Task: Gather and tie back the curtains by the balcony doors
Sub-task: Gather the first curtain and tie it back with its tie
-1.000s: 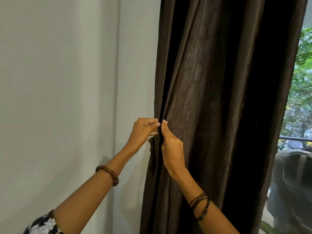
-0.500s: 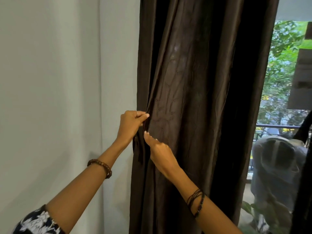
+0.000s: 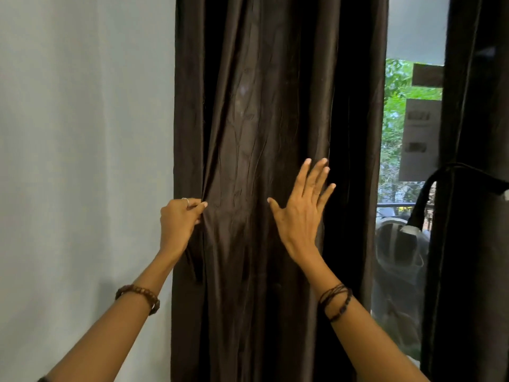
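Since a second ago your right hand (image 3: 301, 213) has swung off the left edge, fingers spread wide over the curtain (image 3: 256, 161) by the wall, left hand (image 3: 179, 221) pinching its edge: gathering underway, next sweep folds leftward.

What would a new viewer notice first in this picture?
First, the dark brown curtain hanging down the middle, beside a pale wall. Next, the two hands on it: the left hand pinches a fold at its left edge, and the right hand lies open, fingers spread, near its right side. Green trees show through the glass further right.
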